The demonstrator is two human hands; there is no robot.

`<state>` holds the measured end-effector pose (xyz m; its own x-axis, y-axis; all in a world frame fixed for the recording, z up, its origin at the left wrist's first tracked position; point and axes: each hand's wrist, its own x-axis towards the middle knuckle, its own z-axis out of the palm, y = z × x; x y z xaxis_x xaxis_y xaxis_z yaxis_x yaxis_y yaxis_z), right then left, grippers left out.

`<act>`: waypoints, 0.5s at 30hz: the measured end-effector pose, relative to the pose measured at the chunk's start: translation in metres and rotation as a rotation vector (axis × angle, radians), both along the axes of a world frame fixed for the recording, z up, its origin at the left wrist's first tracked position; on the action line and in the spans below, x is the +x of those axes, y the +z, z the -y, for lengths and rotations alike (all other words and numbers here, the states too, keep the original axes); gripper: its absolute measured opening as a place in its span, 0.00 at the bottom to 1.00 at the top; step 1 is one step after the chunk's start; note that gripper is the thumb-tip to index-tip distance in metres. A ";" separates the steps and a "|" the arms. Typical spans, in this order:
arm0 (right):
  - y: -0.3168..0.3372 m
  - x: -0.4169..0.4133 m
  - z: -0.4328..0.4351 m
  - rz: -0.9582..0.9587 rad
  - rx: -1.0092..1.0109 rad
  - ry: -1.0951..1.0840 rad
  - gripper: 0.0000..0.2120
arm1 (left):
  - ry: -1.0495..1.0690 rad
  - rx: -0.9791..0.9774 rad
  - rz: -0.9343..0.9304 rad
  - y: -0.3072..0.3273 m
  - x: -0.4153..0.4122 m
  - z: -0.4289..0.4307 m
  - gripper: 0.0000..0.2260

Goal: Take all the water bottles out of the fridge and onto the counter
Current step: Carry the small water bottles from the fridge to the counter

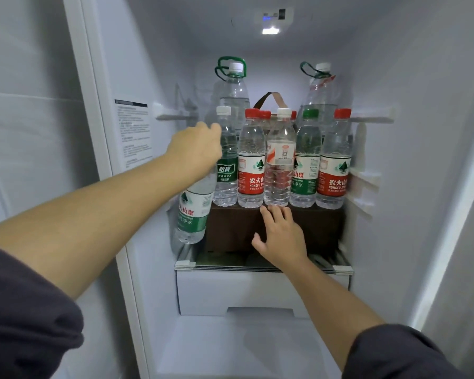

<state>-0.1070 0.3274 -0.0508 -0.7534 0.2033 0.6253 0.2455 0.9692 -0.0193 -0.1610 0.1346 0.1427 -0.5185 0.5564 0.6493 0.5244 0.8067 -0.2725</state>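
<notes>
Gripping tilted green-label bottle (193, 212) in left hand (197, 149), right hand (281, 236) released before brown box (315, 228), bottles (251, 160) atop

Left hand (196, 149) grips a bottle (193, 212) — arm outstretched; right hand (281, 236) reaches, fingers spread.

Dark grey, soft, rumpled cloth — left sleeve (25, 310), right sleeve (400, 354) — ending well behind left hand (195, 149) and right hand (281, 233).
</notes>
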 end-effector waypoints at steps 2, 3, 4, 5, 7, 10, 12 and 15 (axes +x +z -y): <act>0.002 0.002 0.000 0.005 -0.024 0.020 0.31 | -0.035 -0.016 -0.016 -0.007 0.005 -0.005 0.08; 0.002 0.002 -0.001 0.010 -0.032 0.027 0.31 | -0.052 -0.032 -0.030 -0.015 0.006 -0.008 0.08; 0.003 0.003 -0.002 0.013 -0.043 0.031 0.31 | -0.064 -0.058 -0.043 -0.024 0.007 -0.012 0.08; 0.004 0.003 -0.002 0.014 -0.057 0.033 0.31 | -0.072 -0.081 -0.046 -0.032 0.008 -0.015 0.09; 0.004 0.002 -0.003 0.011 -0.087 0.030 0.31 | -0.088 -0.070 -0.015 -0.044 0.005 -0.022 0.10; 0.005 0.000 -0.002 0.005 -0.128 0.026 0.31 | -0.118 0.001 0.073 -0.053 -0.005 -0.034 0.11; 0.005 -0.001 -0.004 0.002 -0.156 0.028 0.31 | -0.144 0.074 0.166 -0.059 -0.011 -0.039 0.13; 0.006 -0.001 -0.006 0.014 -0.179 0.043 0.31 | -0.178 0.181 0.265 -0.068 -0.016 -0.043 0.15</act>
<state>-0.1076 0.3334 -0.0451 -0.7719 0.2777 0.5718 0.2054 0.9602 -0.1891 -0.1771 0.1772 0.0748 -0.5871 0.5416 0.6016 0.6941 0.7192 0.0299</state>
